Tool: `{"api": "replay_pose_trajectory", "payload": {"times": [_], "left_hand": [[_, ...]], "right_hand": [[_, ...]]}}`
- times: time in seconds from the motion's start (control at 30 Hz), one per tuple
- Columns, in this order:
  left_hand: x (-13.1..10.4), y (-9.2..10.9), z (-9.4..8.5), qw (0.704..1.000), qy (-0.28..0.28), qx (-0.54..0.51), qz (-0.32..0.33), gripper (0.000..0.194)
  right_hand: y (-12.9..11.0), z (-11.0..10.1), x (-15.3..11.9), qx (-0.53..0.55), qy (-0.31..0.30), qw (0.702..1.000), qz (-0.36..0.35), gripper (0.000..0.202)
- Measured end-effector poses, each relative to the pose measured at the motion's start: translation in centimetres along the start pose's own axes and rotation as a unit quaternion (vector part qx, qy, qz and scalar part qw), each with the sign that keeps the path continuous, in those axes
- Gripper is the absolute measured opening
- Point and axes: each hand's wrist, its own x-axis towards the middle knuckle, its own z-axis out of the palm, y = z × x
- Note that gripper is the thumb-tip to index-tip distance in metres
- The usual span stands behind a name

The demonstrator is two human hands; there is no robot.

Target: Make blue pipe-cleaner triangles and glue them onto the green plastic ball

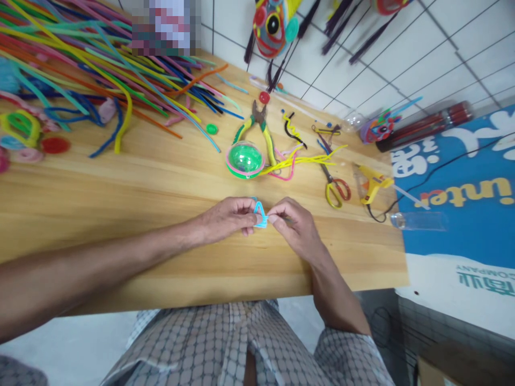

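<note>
Above the wooden table (169,187), my left hand (231,217) pinches a light blue pipe cleaner (260,217) bent into a small triangle. My right hand (295,222) has its thumb and forefinger closed on the right end of the same pipe cleaner. Just beyond my hands sits a green bowl-shaped piece (245,159) with a pink rim. Behind it lie pliers (269,142) with green and yellow handles, jaws pointing away from me. Several yellow pipe cleaners (309,161) and a pink one stretch to the right of the bowl-shaped piece.
A large heap of coloured pipe cleaners (120,75) covers the back left. Scissors (336,187), a yellow glue gun (376,185) with a black cord and a clear plastic tube (422,221) lie to the right. Colourful tasselled masks (273,27) hang at the tiled wall.
</note>
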Motion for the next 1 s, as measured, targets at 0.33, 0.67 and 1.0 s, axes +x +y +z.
{"api": "replay_pose_trajectory", "payload": {"times": [0.33, 0.67, 1.0], "left_hand": [[-0.3, 0.8, 0.3, 0.999, 0.033, -0.037, 0.02, 0.02], [-2.5, 3.5, 2.2, 0.983, 0.112, -0.026, 0.143, 0.023], [-4.6, 8.7, 5.4, 0.96, 0.143, -0.018, 0.241, 0.027]], "right_hand": [[-0.4, 1.5, -0.3, -0.176, 0.231, 0.95, -0.112, 0.015], [-5.3, 1.1, -1.5, -0.247, 0.312, 0.901, -0.175, 0.024], [-10.6, -1.7, 0.5, -0.249, 0.379, 0.865, -0.217, 0.017]]}}
